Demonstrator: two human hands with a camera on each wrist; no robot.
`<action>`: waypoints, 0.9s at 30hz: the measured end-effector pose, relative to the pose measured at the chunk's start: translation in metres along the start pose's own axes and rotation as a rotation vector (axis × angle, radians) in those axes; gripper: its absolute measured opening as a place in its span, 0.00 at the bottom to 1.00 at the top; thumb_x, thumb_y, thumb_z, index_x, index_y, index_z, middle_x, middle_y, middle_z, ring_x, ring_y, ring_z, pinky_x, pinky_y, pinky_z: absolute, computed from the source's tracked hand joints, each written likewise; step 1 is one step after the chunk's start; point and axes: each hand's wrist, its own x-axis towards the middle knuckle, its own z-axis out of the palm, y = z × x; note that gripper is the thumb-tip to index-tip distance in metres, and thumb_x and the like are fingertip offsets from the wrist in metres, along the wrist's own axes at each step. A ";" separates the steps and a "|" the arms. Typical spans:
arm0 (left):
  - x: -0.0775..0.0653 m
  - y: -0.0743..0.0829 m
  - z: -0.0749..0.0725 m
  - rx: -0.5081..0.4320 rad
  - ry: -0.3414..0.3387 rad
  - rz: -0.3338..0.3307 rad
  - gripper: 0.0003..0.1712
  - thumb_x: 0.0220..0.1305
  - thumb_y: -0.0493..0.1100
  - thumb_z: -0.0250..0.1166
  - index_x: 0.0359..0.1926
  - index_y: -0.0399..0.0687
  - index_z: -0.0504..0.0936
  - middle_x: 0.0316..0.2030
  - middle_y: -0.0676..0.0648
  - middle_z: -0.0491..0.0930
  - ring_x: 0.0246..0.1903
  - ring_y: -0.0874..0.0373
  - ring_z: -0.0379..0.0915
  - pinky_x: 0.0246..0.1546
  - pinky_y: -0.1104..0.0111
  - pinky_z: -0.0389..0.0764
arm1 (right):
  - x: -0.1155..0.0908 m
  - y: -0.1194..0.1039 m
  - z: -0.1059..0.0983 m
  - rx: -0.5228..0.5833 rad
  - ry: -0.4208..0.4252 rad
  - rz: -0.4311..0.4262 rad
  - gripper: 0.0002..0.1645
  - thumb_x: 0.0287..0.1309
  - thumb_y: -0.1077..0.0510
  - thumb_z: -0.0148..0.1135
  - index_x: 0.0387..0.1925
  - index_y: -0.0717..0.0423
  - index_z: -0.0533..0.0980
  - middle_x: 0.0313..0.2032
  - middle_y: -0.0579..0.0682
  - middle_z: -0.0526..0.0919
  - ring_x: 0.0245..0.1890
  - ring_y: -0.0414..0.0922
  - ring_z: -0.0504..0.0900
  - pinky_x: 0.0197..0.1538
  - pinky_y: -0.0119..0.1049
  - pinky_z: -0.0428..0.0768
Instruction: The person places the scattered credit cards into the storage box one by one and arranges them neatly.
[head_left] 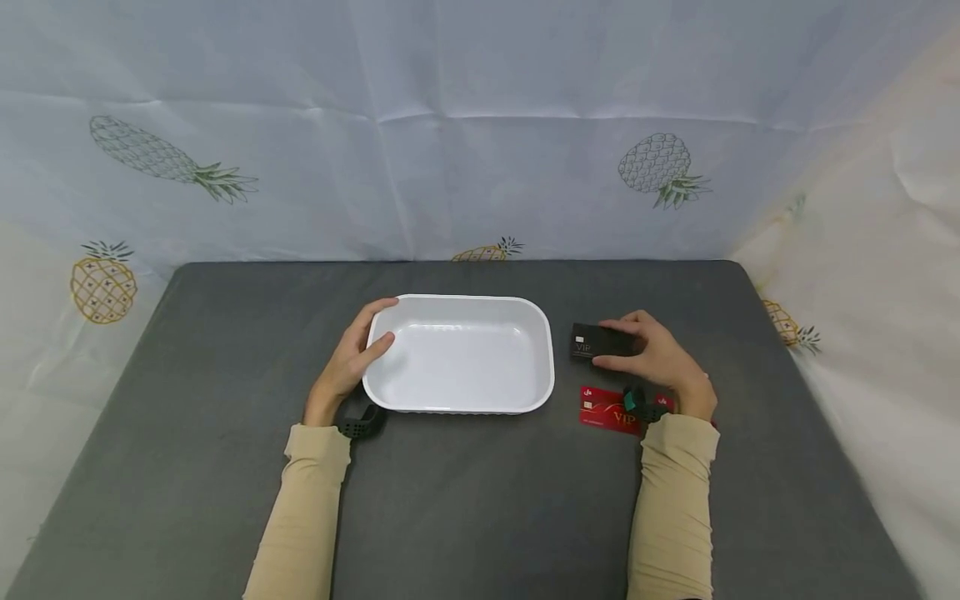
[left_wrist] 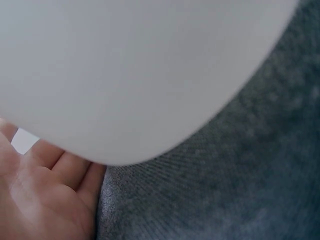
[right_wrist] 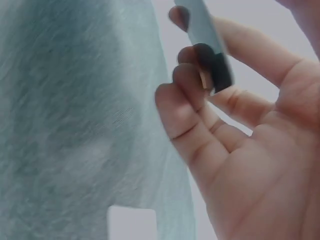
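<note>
A white rectangular tray (head_left: 457, 367) with rounded corners lies on the grey table. My left hand (head_left: 352, 357) grips its left end, the thumb over the rim and the fingers along the outer side; the left wrist view shows the tray wall (left_wrist: 125, 90) above the palm (left_wrist: 45, 200). To the right of the tray, my right hand (head_left: 658, 354) pinches a black VIP card (head_left: 592, 340) by its long edges, between thumb and fingers. In the right wrist view the black card (right_wrist: 221, 75) appears edge-on. Red VIP cards (head_left: 606, 408) lie below, partly hidden by the right wrist.
The grey table (head_left: 480, 500) reaches back to a hanging cloth (head_left: 420, 167) printed with pineapples. Each wrist wears a dark strap. A pale, blurred rectangular shape (right_wrist: 132, 223) sits low in the right wrist view; I cannot tell what it is.
</note>
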 end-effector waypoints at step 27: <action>0.002 -0.002 0.002 0.004 0.040 0.038 0.28 0.75 0.34 0.52 0.74 0.36 0.63 0.71 0.33 0.62 0.66 0.63 0.61 0.64 0.76 0.61 | 0.021 -0.096 0.028 -0.067 0.024 -0.284 0.34 0.52 0.48 0.78 0.60 0.53 0.82 0.47 0.50 0.78 0.45 0.45 0.74 0.47 0.44 0.74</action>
